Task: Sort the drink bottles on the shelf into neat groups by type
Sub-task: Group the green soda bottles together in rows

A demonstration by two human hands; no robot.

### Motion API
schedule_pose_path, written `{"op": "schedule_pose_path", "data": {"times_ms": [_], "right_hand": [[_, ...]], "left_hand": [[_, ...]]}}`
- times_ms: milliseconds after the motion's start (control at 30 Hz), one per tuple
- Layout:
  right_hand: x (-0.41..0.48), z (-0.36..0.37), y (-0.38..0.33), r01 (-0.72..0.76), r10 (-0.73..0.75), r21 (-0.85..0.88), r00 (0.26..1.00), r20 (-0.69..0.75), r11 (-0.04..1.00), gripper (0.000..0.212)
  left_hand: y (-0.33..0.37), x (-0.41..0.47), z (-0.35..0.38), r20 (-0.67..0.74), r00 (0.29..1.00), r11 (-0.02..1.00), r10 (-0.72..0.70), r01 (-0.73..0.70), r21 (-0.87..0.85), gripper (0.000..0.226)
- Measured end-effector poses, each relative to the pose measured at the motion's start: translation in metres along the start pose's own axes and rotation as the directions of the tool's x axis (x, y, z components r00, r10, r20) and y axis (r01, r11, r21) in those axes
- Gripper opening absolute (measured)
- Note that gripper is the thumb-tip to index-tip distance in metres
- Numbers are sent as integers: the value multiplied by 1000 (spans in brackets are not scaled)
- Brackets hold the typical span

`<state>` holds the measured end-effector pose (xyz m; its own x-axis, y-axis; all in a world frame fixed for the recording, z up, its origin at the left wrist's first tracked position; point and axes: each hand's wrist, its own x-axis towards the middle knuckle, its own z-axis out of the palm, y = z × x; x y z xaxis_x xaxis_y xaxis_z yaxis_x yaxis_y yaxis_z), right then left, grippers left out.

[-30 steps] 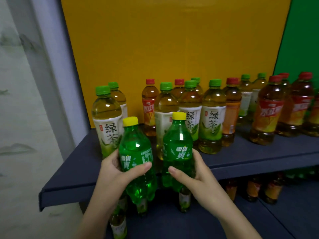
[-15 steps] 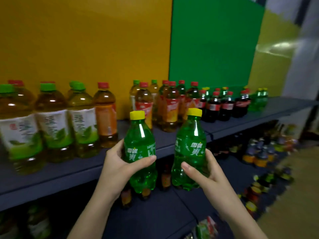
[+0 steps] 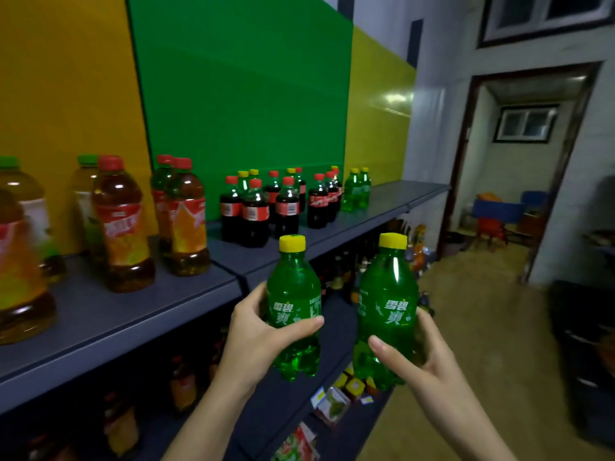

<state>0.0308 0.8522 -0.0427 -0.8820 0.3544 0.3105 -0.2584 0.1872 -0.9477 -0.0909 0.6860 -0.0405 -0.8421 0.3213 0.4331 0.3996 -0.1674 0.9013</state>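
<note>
While each hand grips one upright green soda bottle in front of the shelf edge, the left hand [image 3: 256, 331] wraps the left bottle [image 3: 294, 304] and the right hand [image 3: 417, 354] the right bottle [image 3: 387, 311]. Behind them on the grey shelf [image 3: 382, 201] stand cola bottles [image 3: 254, 214], two matching green bottles [image 3: 357, 191], and red-capped tea bottles [image 3: 121, 224] further left.

A green bottle [image 3: 294, 307] in left hand [image 3: 256, 337], another [image 3: 386, 314] in right hand [image 3: 422, 357].
</note>
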Motion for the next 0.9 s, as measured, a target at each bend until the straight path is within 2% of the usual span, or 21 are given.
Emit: {"op": "schedule_pose_path", "data": {"times_ms": [67,300,467,733,833,900], "right_hand": [[21,-20,12,-5,4,-35,999,-40,999,66],[130,-80,48,33,-46,-89,989,-144,996,69],[229,-118,69,66,-99,-181,979,-177,981,100],[341,-169,112,109,-130,-138,980,-153,984,74],[387,-188,131,134,-147,-113,983,-112,985,56],[420,-199,144,167,-172,-94,983,-55,982,57]], "left_hand": [[-13,26,24,38,999,1000,-1,1,-13,54],[-61,138,99,103,994,999,28,-24,-35,46],[-85,226,142,80,995,998,63,-63,-9,50],[-128,318,195,-2,998,997,55,-55,59,46],[-145,348,212,-65,996,993,67,-60,98,46],[-156,368,222,-116,990,989,76,-60,138,47]]}}
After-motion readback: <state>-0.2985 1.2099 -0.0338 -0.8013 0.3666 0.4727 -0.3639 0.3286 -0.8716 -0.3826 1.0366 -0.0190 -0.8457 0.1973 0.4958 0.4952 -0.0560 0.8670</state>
